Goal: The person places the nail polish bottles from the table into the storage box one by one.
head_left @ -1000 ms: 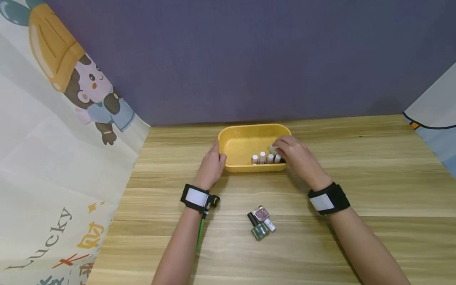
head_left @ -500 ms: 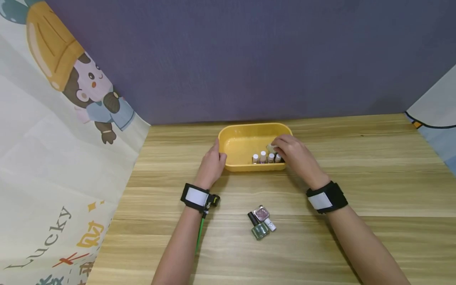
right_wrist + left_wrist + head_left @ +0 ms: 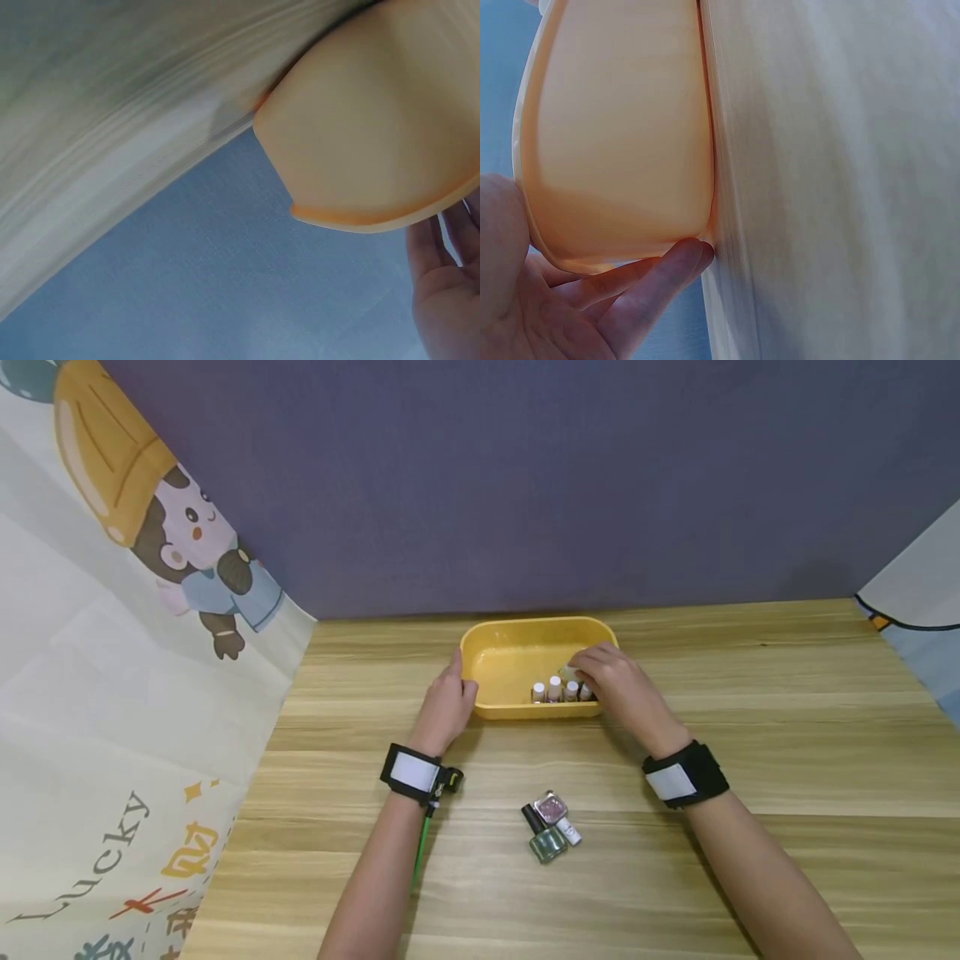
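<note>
In the head view my left hand [image 3: 444, 710] grips the left end of a yellow plastic tray [image 3: 487, 711]. The left wrist view shows its fingers [image 3: 656, 289] against the tray's outer wall, with the thumb side at the rim. My right hand [image 3: 618, 689] reaches over the tray's right end and pinches a small pale bottle [image 3: 567, 672], mostly covered by the fingers. Several small nail polish bottles [image 3: 554, 690] with white caps stand in a row along the near wall inside. In the right wrist view, the tray's wall hides the right fingertips.
Two nail polish bottles lie on the wooden table [image 3: 787, 735] in front of the tray: a green one [image 3: 548, 845] with a black cap and a purple glittery one [image 3: 551, 807] with a white cap. A dark blue partition [image 3: 525, 485] rises behind; a printed cloth [image 3: 135, 693] hangs at left.
My right hand has shifted slightly left inside the tray with the small pale bottle. My left hand keeps its hold on the tray's end.
</note>
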Demonstrator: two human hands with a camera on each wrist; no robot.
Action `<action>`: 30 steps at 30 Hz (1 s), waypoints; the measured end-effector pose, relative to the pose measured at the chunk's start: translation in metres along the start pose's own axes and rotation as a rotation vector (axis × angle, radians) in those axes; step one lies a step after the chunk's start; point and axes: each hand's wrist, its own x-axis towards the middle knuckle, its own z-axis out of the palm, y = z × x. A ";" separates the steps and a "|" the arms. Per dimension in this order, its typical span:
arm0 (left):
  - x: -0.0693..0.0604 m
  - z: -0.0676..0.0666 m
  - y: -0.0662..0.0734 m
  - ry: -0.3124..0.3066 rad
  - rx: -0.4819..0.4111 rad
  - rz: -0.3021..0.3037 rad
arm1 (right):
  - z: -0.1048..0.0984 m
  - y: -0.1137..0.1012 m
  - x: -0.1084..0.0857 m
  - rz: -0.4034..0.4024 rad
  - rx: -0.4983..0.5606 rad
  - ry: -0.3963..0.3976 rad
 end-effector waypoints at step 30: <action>0.001 0.000 0.000 -0.003 0.002 0.004 | -0.002 0.001 0.002 -0.017 -0.093 -0.055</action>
